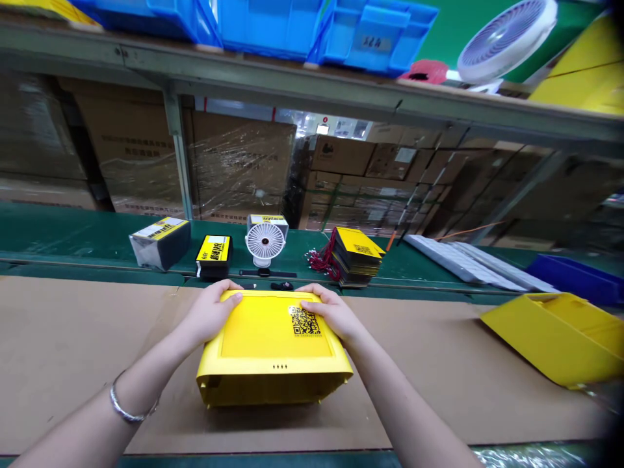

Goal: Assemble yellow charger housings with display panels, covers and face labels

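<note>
A yellow plastic housing [268, 331] with a QR code on its top face is gripped between my two hands over the cardboard-covered bench. Its open underside faces me, and the inside looks hollow and shadowed. My left hand [218, 311] wraps the far left corner, thumb on the top face. On the far right corner, my right hand [334, 312] holds on with its thumb beside the QR code. The fingers under the far edge are partly hidden. Just beyond the housing lie small black items [281, 286] and a white desk fan [264, 244].
Behind stand a stack of yellow-black panels [358, 257] with red wires [327, 260], a black-yellow pack [213, 257] and a wrapped box [162, 242]. Another yellow housing [550, 338] sits at right, near a blue bin [575, 279]. Overhead runs a shelf [292, 78] with blue bins [270, 29].
</note>
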{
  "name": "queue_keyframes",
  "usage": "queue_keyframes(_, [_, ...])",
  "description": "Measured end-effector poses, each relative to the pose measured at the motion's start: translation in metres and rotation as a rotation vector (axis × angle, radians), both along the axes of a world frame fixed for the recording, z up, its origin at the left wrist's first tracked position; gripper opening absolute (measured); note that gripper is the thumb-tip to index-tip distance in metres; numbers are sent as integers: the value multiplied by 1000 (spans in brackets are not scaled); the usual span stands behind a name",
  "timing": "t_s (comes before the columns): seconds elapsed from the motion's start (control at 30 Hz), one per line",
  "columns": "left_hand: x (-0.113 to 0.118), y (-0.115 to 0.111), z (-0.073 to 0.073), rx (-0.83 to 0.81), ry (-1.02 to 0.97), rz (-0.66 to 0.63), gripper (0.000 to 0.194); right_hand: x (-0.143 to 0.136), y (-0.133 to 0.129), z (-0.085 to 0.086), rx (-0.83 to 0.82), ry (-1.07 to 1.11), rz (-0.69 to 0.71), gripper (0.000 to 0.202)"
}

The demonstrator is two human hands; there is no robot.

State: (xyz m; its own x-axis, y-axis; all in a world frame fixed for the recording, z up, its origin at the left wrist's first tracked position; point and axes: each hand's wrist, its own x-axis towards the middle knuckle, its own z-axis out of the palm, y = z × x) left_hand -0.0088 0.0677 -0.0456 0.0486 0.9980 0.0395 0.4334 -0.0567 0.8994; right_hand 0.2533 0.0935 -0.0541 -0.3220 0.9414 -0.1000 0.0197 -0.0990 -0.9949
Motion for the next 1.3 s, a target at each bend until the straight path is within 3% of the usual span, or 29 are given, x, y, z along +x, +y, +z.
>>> queue_keyframes(0.13, [-4,14,-2,83,81,-16,29,0,2,-2,10,12,-7,29])
queue_keyframes(0.27, [-22,67,-6,216,186,70,35,-1,4,-3,26,12,-16,28])
queue_keyframes(0.4, [-51,113,-27,308,339,198,57,-2,4,-3,47,-2,-19,29])
queue_keyframes(0.47, [-65,116,-44,341,403,232,67,-2,4,-4,66,-17,-19,29])
queue_keyframes(0.53, [-77,107,-61,370,442,243,64,-2,4,-3,89,-37,-25,30])
queue_keyframes(0.67, [-97,83,-78,456,413,270,22,-2,1,0,135,-110,-37,33])
queue_keyframes(0.8, [-114,73,-59,580,225,379,18,-5,-2,6,92,-136,-12,37])
queue_keyframes(0.93, [-116,69,-12,724,-114,625,20,-6,-3,7,50,-78,-6,35])
queue_keyframes(1.0, [-109,60,14,752,-326,653,27,-7,-2,6,92,-113,-19,33])
queue_keyframes(1.13, [-80,25,51,686,-643,444,23,-6,0,1,238,-242,-115,29])
queue_keyframes(1.23, [-52,-11,57,461,-879,287,18,-1,-6,3,353,-298,-263,27])
queue_keyframes(1.3, [-33,-36,52,241,-963,198,20,0,-17,9,549,-380,-395,21])
